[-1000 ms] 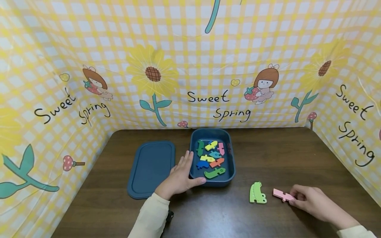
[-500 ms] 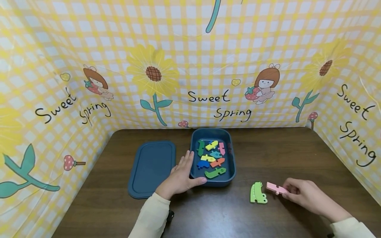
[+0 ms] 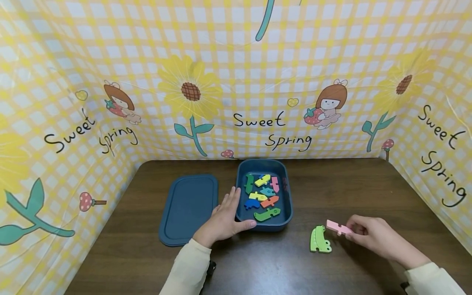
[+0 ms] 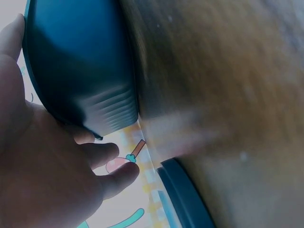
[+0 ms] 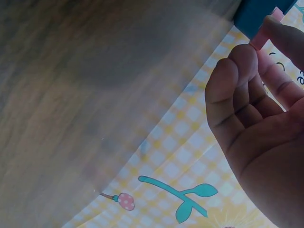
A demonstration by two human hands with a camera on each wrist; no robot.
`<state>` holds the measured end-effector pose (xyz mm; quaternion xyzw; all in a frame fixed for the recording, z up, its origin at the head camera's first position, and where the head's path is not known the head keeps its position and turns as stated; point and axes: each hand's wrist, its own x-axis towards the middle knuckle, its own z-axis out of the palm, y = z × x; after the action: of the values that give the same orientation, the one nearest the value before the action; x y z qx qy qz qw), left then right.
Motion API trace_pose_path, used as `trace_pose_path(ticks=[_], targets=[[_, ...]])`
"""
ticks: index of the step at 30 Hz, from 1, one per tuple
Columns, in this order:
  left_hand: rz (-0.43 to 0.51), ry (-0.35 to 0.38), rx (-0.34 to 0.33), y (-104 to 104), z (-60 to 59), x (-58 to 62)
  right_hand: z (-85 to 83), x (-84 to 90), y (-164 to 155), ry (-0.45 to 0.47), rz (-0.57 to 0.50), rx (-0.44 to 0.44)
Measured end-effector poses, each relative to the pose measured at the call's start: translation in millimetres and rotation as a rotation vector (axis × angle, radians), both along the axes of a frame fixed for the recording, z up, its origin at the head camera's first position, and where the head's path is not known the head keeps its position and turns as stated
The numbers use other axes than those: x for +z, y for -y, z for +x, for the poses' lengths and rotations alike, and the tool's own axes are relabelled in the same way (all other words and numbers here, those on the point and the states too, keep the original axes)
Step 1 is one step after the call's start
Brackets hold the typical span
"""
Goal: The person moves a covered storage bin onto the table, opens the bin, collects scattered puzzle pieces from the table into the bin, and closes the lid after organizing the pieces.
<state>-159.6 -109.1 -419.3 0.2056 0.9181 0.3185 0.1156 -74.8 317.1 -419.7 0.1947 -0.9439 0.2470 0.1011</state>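
Note:
Between thumb and fingers my right hand [image 3: 380, 239] pinches a pink notched puzzle piece [image 3: 336, 227], which shows partly behind the thumb in the right wrist view. Just left of it, a light green crocodile-shaped piece [image 3: 319, 239] with round eyes lies on the table. My left hand [image 3: 221, 219] rests against the near left corner of a dark blue box [image 3: 289, 205], fingers spread along its side and thumb at the front rim. Several coloured pieces are in the box, among them a green one [image 3: 267, 214], an orange one [image 3: 269, 201] and a blue one [image 3: 252, 204].
A dark blue lid [image 3: 189, 209] lies flat on the brown wooden table [image 3: 265, 262], left of the box. Yellow checked cloth [image 3: 236, 82] with printed flowers and lettering walls off the back and both sides of the table.
My right hand has moved left and away from me with the pink puzzle piece, bringing it close to the crocodile piece. The left hand and the box stay where they were.

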Motion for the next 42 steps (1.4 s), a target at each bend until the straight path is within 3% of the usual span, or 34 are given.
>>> trace_pose_path(ticks=[21, 42], targets=[[0.023, 0.011, 0.003, -1, 0.4, -0.7, -18.0, 18.0, 19, -0.011, -0.011, 0.059], [0.028, 0.014, -0.004, 1, 2.6, 2.6, -42.1, 31.7, 49, 0.071, -0.016, 0.096]])
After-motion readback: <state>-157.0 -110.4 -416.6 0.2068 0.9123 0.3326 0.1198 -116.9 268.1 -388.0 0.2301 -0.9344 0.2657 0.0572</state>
